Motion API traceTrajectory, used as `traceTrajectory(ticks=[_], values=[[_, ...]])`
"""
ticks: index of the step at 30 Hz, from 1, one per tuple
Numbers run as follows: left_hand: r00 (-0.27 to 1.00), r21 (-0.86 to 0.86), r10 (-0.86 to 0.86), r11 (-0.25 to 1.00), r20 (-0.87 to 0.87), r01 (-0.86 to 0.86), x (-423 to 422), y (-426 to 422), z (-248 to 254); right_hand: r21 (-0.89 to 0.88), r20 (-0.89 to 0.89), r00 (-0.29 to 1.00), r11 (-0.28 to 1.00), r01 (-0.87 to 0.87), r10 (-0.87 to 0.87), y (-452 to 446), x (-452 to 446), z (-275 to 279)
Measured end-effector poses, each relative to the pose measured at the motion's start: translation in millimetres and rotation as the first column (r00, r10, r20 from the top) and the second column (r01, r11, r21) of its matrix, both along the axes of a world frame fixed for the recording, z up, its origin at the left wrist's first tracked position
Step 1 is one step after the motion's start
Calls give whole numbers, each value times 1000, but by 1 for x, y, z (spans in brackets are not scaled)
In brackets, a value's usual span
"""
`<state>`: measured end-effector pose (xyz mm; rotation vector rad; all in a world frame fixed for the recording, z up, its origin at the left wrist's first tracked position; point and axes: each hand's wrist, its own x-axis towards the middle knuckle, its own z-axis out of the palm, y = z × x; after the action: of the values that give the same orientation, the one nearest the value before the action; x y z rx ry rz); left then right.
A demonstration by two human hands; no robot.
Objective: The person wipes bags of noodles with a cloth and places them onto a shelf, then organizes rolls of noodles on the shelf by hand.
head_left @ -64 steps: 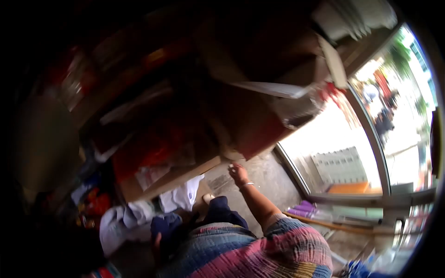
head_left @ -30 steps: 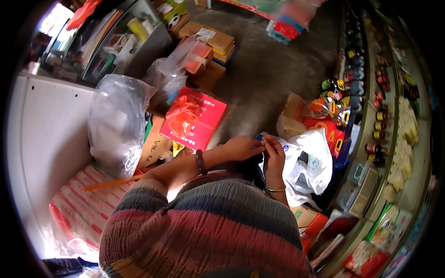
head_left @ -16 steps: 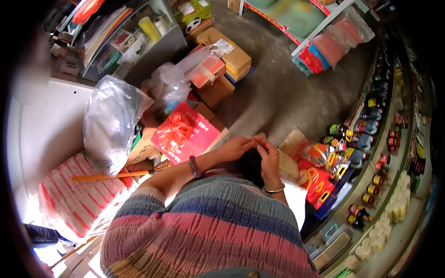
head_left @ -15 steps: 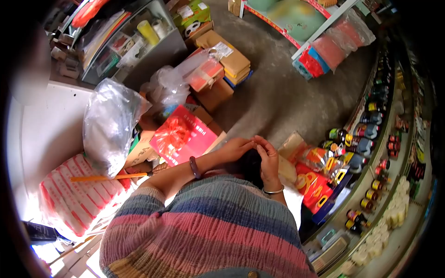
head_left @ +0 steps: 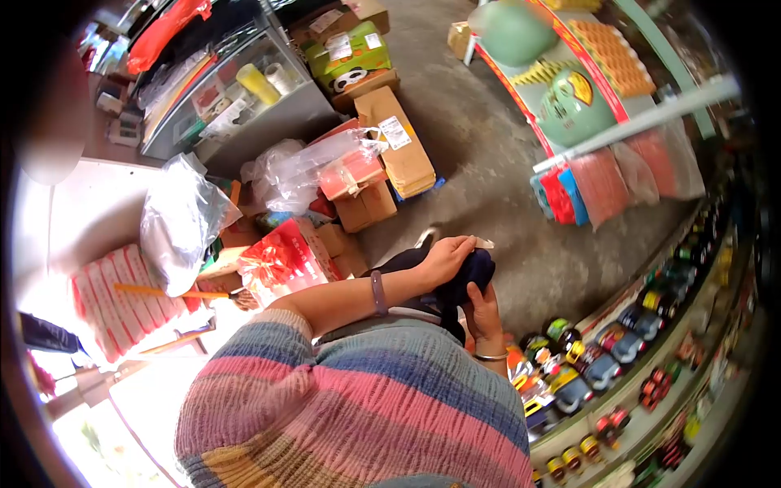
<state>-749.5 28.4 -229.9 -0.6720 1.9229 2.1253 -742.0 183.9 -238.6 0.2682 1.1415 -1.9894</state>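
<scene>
My left hand [head_left: 446,260], with a purple bangle on its wrist, is closed in front of my body. A small white piece [head_left: 484,243] sticks out at its fingertips; what it is I cannot make out. Below those fingers is a dark blue, soft-looking cloth bundle [head_left: 472,272]. My right hand [head_left: 484,315], wearing a silver bangle, grips this bundle from the right, the thumb pressed on it. Dark fabric or straps hang beneath both hands, partly hidden by the left forearm.
Cartons [head_left: 396,142] and a red gift box [head_left: 285,260] stand ahead to the left, near a glass counter [head_left: 236,89]. At upper right is a rack [head_left: 634,130] with green jars and egg trays. Bottles [head_left: 598,366] line shelves on the right.
My hands, earlier raised with fingertips together, are now lower and slightly apart, with the dark blue bundle and white piece visible. The view has shifted, bringing more of the rack into sight.
</scene>
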Motion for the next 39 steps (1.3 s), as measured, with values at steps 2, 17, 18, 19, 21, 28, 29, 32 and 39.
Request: traceTrajectory(ticks=[2,17,18,19,21,28,29,32,39], values=[[998,19,56,998,5,-56,-42,-18,-7,52,19,997,996,-71,70,-21,-56,2],[909,471,417,803,-6,-365,-388,-178,7,91,-145,989,996,13,1,-147,-445,33],[888,520,460,760,-9,-389,-405,-192,2,112,-199,979,994,-20,42,-157,-473,33],[871,491,491,762,-16,-421,-423,-205,3,135,-238,967,989,-57,88,-164,-498,36],[832,452,555,743,-7,-493,-452,-230,9,53,15,995,994,-100,99,-173,-550,22],[641,567,768,526,4,-634,-532,-316,41,-409,159,864,828,-383,478,-300,-713,31],[601,560,800,493,11,-666,-537,-330,40,-398,114,850,807,-435,515,-329,-731,34],[474,538,879,371,61,-757,-542,-370,29,-337,42,802,764,-550,596,-415,-761,34],[228,462,948,104,222,-881,-556,-499,-43,-239,0,594,577,-781,804,-638,-787,42]])
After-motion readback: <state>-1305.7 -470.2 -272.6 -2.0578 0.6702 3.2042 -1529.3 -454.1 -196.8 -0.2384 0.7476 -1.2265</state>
